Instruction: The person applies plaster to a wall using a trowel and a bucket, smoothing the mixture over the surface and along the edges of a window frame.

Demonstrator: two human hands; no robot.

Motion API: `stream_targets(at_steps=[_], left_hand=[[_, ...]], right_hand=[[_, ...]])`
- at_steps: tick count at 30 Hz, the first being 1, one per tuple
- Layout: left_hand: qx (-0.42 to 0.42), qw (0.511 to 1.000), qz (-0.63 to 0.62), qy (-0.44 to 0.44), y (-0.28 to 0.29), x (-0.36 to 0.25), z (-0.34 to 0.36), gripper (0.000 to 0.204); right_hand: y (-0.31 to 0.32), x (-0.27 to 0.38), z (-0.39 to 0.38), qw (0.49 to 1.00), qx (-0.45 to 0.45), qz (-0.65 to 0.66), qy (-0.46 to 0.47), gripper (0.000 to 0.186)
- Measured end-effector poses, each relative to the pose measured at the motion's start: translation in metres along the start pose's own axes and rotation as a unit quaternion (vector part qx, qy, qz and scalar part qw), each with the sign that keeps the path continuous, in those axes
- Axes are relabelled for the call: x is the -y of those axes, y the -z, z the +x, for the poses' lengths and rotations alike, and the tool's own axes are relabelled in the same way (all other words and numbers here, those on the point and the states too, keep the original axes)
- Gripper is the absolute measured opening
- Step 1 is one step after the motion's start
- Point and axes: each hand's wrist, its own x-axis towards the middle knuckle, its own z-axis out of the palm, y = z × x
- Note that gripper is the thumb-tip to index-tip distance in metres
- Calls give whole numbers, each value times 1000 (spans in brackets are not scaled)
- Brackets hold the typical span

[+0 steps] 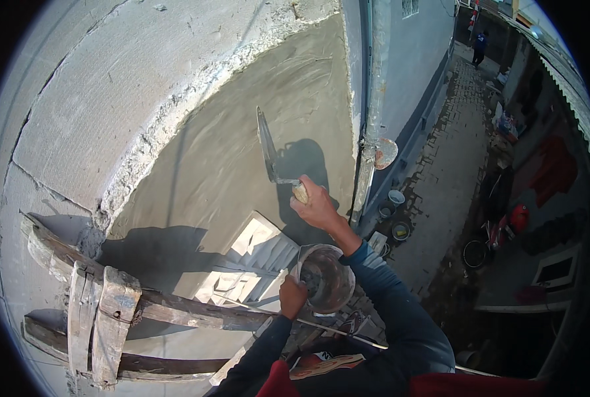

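Note:
In my right hand [318,206] is a trowel [266,147], gripped by its wooden handle. Its pointed metal blade tilts up, close to the wet grey mortar [242,159] on the wall; I cannot tell whether the two touch. My left hand [293,296] is closed on the rim of a bucket [331,278] in front of my body. The inside of the bucket is smeared grey, with some mortar at the bottom. The fresh mortar shows curved streaks and ends in a rough, crumbly edge along the older pale wall [103,112].
Wooden scaffold planks [113,317] are lashed at lower left. A vertical pipe [376,86] runs along the wall corner. Far below, a paved alley [440,185] holds several buckets [401,230], a red motorbike [506,228] and a distant person [480,49].

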Motion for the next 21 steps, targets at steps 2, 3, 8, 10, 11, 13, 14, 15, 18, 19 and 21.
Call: stream_targets(at_steps=[2, 3, 8, 10, 11, 13, 14, 15, 18, 19, 21], left_hand=[[6, 1000, 5, 10, -7, 5, 2, 31], [12, 1000, 0, 15, -6, 1, 0, 30], [16, 999, -5, 29, -11, -8, -9, 28], [13, 999, -14, 37, -7, -10, -6, 27], [4, 999, -12, 34, -4, -10, -5, 27], [-2, 1000, -15, 24, 4, -13, -5, 27], [5, 999, -17, 28, 3, -15, -7, 27], [4, 1000, -16, 22, 2, -14, -5, 27], [-11, 1000, -9, 10, 3, -10, 0, 27], [-12, 1000, -11, 14, -2, -7, 1, 26], [-17, 1000, -16, 13, -8, -8, -1, 26]], right_hand=[[21, -33, 22, 994, -52, 84, -55, 19], [40, -44, 37, 979, -44, 138, -144, 19], [69, -90, 85, 974, -68, 130, -171, 18], [27, -69, 64, 994, -63, 22, -81, 25], [3, -50, 47, 998, -59, -21, -16, 25], [-41, -13, 10, 998, -34, -30, 39, 27], [-50, 1, -8, 999, -15, 0, 30, 30], [-53, 6, -25, 1000, -13, 1, 28, 30], [-61, 14, -42, 993, 86, 8, 83, 32], [-51, 12, -40, 997, 60, 15, 47, 31], [-24, -1, -23, 998, -39, 23, 34, 27]])
